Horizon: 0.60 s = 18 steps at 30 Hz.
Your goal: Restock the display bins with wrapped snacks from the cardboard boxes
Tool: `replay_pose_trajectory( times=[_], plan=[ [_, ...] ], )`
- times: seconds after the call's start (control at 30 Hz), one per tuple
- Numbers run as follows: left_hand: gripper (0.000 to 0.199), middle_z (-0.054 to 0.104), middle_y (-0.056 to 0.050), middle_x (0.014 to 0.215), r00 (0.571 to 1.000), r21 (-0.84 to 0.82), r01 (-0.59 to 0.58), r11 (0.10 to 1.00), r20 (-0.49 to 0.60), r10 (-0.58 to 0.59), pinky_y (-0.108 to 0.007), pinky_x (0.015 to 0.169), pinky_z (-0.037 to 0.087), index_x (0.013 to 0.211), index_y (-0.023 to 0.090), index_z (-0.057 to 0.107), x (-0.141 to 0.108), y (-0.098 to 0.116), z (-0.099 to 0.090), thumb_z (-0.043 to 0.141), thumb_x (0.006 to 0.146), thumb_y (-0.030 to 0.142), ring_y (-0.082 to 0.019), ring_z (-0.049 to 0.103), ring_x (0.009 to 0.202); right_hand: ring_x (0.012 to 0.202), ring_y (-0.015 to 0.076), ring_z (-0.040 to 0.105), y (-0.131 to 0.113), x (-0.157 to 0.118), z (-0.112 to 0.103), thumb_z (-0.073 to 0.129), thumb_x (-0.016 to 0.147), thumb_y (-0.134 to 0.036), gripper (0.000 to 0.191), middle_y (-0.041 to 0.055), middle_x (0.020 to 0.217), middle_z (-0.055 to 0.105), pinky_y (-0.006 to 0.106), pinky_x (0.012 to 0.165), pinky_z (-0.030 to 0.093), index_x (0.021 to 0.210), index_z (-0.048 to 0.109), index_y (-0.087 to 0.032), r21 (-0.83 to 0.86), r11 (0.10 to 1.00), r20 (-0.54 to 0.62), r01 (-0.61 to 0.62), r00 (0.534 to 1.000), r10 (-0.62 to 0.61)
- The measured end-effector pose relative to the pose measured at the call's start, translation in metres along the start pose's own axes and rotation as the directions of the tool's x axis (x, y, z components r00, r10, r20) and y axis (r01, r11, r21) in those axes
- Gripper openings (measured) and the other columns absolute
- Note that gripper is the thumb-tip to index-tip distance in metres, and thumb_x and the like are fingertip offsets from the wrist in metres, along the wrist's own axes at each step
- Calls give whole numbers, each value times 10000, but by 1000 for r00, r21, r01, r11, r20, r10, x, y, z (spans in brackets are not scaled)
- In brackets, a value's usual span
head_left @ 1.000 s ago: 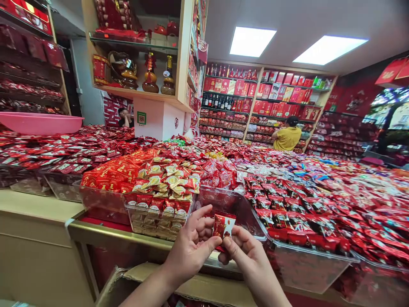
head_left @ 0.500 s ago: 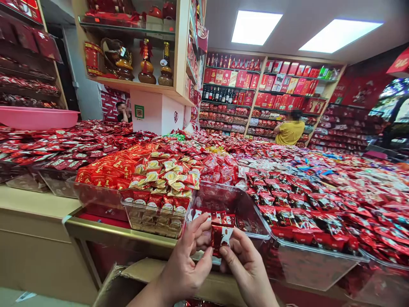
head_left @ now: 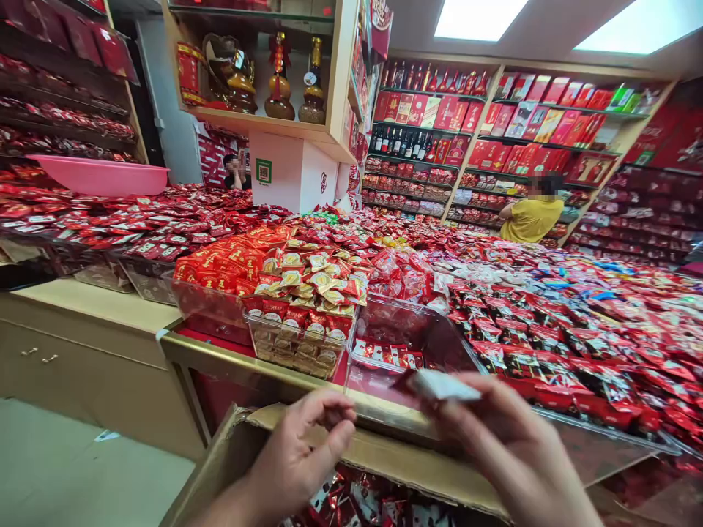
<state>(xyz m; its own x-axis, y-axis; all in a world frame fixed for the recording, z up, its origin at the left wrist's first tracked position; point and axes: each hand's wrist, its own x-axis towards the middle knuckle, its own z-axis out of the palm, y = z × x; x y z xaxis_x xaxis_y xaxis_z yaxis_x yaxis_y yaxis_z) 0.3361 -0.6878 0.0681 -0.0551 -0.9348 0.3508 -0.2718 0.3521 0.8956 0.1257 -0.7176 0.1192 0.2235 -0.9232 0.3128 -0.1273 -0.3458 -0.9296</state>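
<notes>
In the head view my right hand (head_left: 510, 446) pinches a small wrapped candy packet (head_left: 444, 385), red with a white face, between thumb and fingers. The packet is blurred and tilted in front of a clear plastic bin (head_left: 403, 311). Inside that bin lies a low row of red and white packets (head_left: 387, 355). My left hand (head_left: 307, 446) is apart from the packet, its fingers loosely curled and the thumb separate, with nothing visible in it. Below both hands is an open cardboard box (head_left: 428, 468) containing more red and white packets (head_left: 378, 505).
Bins of gold durian packets (head_left: 313, 285), orange-red packets (head_left: 220, 263) and black-and-red packets (head_left: 521, 344) surround the bin. A brass-coloured counter edge (head_left: 247, 373) runs behind the box. A pink basin (head_left: 104, 174) sits back left; a person in yellow (head_left: 530, 219) stands far right.
My hands have separated: the right has moved right with the packet, and the left has let go of it. The view has turned left and tipped down, showing more of the box's contents.
</notes>
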Motion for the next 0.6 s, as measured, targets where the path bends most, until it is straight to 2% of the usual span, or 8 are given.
replay_pose_trajectory(
  times=[0.07,0.1,0.17,0.23,0.3,0.37,0.53,0.6],
  plan=[
    [177,602,-16,864,1000,277,-27,961,20,22,-226,709,431,933,210,539,8,-15,-21,463,778,251,-131,554,773,623,139,554,-15,36,-16,562,714,-330,228,34,738,608,235,545,446,902,543,-203,-159,981,-69,110,990,-122],
    [182,606,-14,878,999,380,-24,925,35,11,-228,715,426,931,215,550,11,-23,-31,453,780,245,-135,555,786,600,127,540,-19,56,-20,540,727,-322,210,32,744,604,228,523,433,891,553,-192,-228,966,-49,122,989,-137],
    [190,621,-9,882,998,511,11,860,53,-45,-228,702,424,917,220,567,14,-39,-43,431,786,244,-139,566,786,552,102,503,-19,95,-18,499,742,-270,166,18,703,592,214,491,398,841,581,-164,-383,918,85,101,994,-74],
    [200,638,-3,881,993,586,66,807,37,-108,-228,676,427,904,227,576,13,-51,-49,410,795,254,-141,581,766,527,78,467,-12,126,-5,482,728,-179,134,-8,629,567,199,491,365,772,604,-146,-573,813,265,102,962,66],
    [219,648,3,897,991,638,96,764,7,-131,-230,672,426,910,239,577,11,-57,-49,387,807,274,-145,591,777,491,56,428,1,147,14,495,669,-82,125,-41,530,515,186,492,339,663,606,-138,-714,688,381,130,896,226],
    [235,651,6,919,993,677,88,730,-3,-117,-236,696,421,920,248,580,8,-59,-48,372,815,287,-153,592,821,424,40,385,14,158,35,513,598,-15,144,-70,425,443,179,465,325,541,573,-133,-784,609,426,125,821,380],
    [243,652,14,903,997,720,47,692,5,-73,-233,711,413,913,259,576,7,-58,-48,350,826,278,-147,589,824,359,37,387,45,166,72,567,534,3,168,-87,369,403,170,405,359,453,491,-122,-822,567,473,56,622,624],
    [245,651,13,880,998,733,46,678,0,-68,-235,701,411,908,263,573,6,-58,-48,341,830,276,-147,587,802,396,47,427,54,166,80,585,521,8,161,-79,404,434,170,422,386,483,494,-119,-831,555,477,49,577,663]
  ],
)
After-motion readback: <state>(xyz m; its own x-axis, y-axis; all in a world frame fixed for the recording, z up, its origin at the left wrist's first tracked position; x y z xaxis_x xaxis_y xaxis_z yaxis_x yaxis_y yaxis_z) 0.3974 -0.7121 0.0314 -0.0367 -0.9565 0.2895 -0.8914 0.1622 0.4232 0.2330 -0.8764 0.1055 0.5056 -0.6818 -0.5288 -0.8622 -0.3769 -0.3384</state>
